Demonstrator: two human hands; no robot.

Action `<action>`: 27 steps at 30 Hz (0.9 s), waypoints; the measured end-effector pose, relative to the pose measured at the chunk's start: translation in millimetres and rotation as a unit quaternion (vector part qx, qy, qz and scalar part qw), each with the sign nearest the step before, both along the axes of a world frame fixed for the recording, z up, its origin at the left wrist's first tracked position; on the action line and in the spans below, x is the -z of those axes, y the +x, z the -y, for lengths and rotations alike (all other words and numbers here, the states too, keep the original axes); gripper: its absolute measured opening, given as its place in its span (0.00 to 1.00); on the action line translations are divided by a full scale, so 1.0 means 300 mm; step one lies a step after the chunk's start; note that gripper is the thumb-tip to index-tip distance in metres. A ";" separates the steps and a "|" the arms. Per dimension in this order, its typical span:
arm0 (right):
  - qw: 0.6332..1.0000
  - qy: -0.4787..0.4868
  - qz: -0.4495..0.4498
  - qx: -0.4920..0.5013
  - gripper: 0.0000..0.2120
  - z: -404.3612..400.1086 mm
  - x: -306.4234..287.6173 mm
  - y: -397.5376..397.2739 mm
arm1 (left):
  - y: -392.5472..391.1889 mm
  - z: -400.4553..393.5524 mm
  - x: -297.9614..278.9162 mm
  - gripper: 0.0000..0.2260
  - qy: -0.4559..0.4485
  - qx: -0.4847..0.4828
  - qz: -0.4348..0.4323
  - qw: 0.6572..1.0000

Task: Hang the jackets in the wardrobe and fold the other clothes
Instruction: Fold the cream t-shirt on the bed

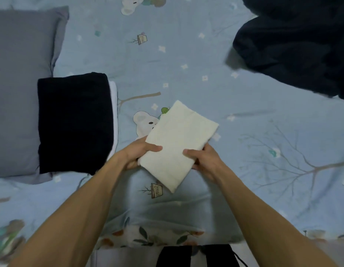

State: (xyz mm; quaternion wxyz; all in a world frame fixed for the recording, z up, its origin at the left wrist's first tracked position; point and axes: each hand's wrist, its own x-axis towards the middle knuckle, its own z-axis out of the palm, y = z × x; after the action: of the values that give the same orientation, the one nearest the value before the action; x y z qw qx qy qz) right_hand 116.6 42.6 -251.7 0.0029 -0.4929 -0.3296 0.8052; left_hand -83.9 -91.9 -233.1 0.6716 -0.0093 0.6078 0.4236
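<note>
A folded cream-white garment (178, 143) is held a little above the bed, tilted with its far end toward the upper left. My left hand (140, 153) grips its left edge, thumb on top. My right hand (204, 160) grips its right edge, thumb on top and fingers underneath. To the left lies a folded black garment (74, 122) on top of a folded white one (114, 105), whose edge alone shows. At the upper right, a dark navy garment (294, 45) lies crumpled and unfolded.
The bed has a light blue sheet (186, 64) printed with bears and trees. A grey pillow (20, 83) lies at the left, under part of the folded pile. The bed's near edge runs along the bottom, with dark clothing (198, 255) below it.
</note>
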 end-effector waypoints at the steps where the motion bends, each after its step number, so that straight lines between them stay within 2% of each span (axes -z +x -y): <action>1: 1.000 0.021 0.009 0.012 0.22 0.015 -0.037 -0.006 | 0.023 0.012 -0.040 0.26 0.008 -0.019 -0.010 1.000; 4: 0.997 0.030 0.011 0.072 0.15 0.036 -0.141 -0.019 | 0.076 0.052 -0.149 0.27 0.024 -0.071 -0.030 0.997; 5: 0.998 0.024 0.000 0.063 0.13 0.064 -0.227 -0.018 | 0.102 0.092 -0.235 0.26 0.026 -0.098 -0.041 0.994; 8: 1.000 0.024 -0.010 0.009 0.17 0.130 -0.367 -0.043 | 0.134 0.158 -0.371 0.22 0.027 -0.176 -0.068 0.982; 11: 0.997 0.045 -0.029 -0.049 0.19 0.215 -0.501 -0.084 | 0.133 0.265 -0.522 0.20 0.002 -0.205 -0.100 0.974; 14: 0.996 0.054 -0.034 -0.069 0.16 0.273 -0.577 -0.151 | 0.101 0.350 -0.612 0.21 0.004 -0.229 -0.067 0.971; 17: 0.993 0.070 -0.022 -0.096 0.20 0.364 -0.655 -0.305 | -0.032 0.457 -0.679 0.21 0.012 -0.257 -0.064 0.964; 21: 0.980 0.144 -0.014 -0.135 0.20 0.423 -0.697 -0.518 | -0.221 0.520 -0.693 0.21 0.051 -0.254 -0.076 0.963; 24: 0.974 0.195 -0.024 -0.116 0.17 0.456 -0.703 -0.707 | -0.400 0.557 -0.663 0.20 0.082 -0.275 -0.116 0.951; 27: 0.971 0.224 -0.008 -0.086 0.13 0.483 -0.647 -0.839 | -0.540 0.577 -0.570 0.18 0.109 -0.296 -0.114 0.942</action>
State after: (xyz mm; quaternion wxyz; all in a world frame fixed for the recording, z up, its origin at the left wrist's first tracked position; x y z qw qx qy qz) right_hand -135.0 -102.2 -57.6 0.0469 -0.4434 -0.5429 0.7116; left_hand -245.9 -265.0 -62.1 0.4391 -0.0666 0.6002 0.6653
